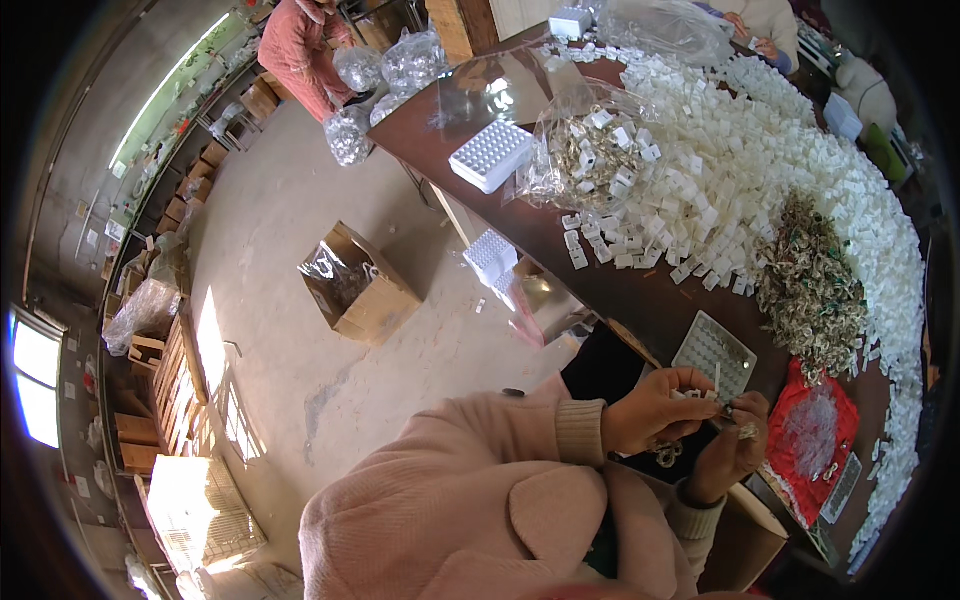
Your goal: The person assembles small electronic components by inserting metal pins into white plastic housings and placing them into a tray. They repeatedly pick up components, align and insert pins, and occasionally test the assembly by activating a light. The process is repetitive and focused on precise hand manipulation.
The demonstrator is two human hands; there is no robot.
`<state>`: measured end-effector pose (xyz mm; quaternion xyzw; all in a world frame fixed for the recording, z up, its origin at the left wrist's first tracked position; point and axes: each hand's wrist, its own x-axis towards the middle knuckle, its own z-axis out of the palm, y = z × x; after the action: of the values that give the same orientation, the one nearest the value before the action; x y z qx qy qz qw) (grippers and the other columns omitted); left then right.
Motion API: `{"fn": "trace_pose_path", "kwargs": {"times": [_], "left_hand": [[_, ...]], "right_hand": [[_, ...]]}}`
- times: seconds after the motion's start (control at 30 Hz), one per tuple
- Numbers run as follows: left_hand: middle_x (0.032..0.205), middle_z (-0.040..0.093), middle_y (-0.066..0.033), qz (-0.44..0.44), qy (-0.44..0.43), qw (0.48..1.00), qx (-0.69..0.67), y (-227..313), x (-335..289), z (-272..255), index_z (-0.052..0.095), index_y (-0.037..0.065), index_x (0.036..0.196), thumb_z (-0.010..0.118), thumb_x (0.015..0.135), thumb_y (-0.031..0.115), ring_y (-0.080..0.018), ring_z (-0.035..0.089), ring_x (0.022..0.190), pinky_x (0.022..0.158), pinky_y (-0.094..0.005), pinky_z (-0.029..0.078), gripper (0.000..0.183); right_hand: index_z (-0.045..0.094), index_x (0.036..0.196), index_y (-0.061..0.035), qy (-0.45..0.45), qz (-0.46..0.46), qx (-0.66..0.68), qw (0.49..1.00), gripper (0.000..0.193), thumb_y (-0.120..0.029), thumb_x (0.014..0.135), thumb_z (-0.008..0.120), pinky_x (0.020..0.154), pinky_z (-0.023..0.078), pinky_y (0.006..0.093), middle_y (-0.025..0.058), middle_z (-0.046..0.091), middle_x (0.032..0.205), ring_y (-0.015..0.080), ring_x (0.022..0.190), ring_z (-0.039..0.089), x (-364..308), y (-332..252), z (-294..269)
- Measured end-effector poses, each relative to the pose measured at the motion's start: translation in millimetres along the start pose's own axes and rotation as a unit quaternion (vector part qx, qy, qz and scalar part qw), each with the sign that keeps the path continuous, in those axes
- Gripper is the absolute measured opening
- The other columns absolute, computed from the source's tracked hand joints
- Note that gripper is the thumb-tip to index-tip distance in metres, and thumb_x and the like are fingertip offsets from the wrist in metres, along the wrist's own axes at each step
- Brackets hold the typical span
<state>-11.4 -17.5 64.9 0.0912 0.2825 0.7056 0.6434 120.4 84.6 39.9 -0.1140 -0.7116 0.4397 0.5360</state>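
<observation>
My left hand (655, 412) is closed, pinching a small white plastic piece near the fingertips. Small pale loops (667, 455) hang beneath it. Just to its right, my right hand (728, 450) is also closed, its fingertips meeting the left ones, with a small pale looped piece (748, 431) showing at its fingers. Exactly what joins the two hands is too small to tell. Behind them lies a grey tray with a dotted pattern (714, 352). A red cloth or bag (812, 430) with clear thin material on it lies to the right.
White plastic pieces (700, 170) cover much of the brown table (640, 300). A tangled beige-and-green heap (812, 285), a clear bag (590, 150) and a white gridded block (490, 155) lie there too. An open carton (375, 305) stands on the floor. Other people (305, 55) are further off.
</observation>
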Motion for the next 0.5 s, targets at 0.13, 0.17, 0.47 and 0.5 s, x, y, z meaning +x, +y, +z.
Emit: {"fn": "trace_pose_path", "kwargs": {"times": [0.13, 0.17, 0.47, 0.5], "left_hand": [[0.072, 0.057, -0.0017, 0.074, 0.005, 0.997, 0.007, 4.7, -11.5, 2.8, 0.058, 0.007, 0.102, 0.071, 0.092, 0.011, -0.0049, 0.045, 0.050, 0.041, -0.0200, 0.030, 0.017], [0.072, 0.057, -0.0011, 0.083, -0.002, 0.996, 0.011, 6.2, -15.3, 2.2, 0.058, 0.007, 0.102, 0.071, 0.092, 0.010, -0.0047, 0.046, 0.051, 0.042, -0.0202, 0.030, 0.016], [0.095, 0.067, -0.0074, 0.231, 0.068, 0.953, 0.185, 19.4, -36.2, -19.8, 0.053, 0.004, 0.103, 0.069, 0.085, -0.010, -0.0087, 0.063, 0.078, 0.063, -0.0216, 0.051, 0.028], [0.099, 0.068, -0.0084, 0.279, 0.041, 0.936, 0.210, 20.6, -34.6, -20.1, 0.053, 0.003, 0.103, 0.069, 0.082, -0.013, -0.0100, 0.064, 0.086, 0.072, -0.0232, 0.054, 0.031]], "right_hand": [[0.058, 0.095, -0.0027, 0.023, 0.034, 0.119, 0.992, 0.009, -0.011, 0.094, 0.063, 0.084, 0.046, 0.0363, 0.0144, 0.063, 0.100, 0.0259, 0.097, 0.055, -3.0, -7.5, 30.0], [0.058, 0.096, -0.0024, 0.026, 0.040, 0.122, 0.991, 0.009, -0.010, 0.094, 0.062, 0.083, 0.046, 0.0365, 0.0150, 0.063, 0.101, 0.0257, 0.096, 0.055, -4.4, -9.9, 34.2], [0.056, 0.130, 0.0019, 0.025, 0.008, 0.018, 0.999, 0.058, -0.018, 0.080, 0.078, 0.104, 0.041, 0.0436, 0.0228, 0.058, 0.128, 0.0342, 0.123, 0.052, 13.1, -42.5, 19.5], [0.058, 0.130, 0.0003, -0.033, -0.052, -0.103, 0.993, 0.063, -0.019, 0.075, 0.081, 0.105, 0.041, 0.0446, 0.0222, 0.057, 0.130, 0.0344, 0.126, 0.051, 20.3, -54.4, 10.0]]}}
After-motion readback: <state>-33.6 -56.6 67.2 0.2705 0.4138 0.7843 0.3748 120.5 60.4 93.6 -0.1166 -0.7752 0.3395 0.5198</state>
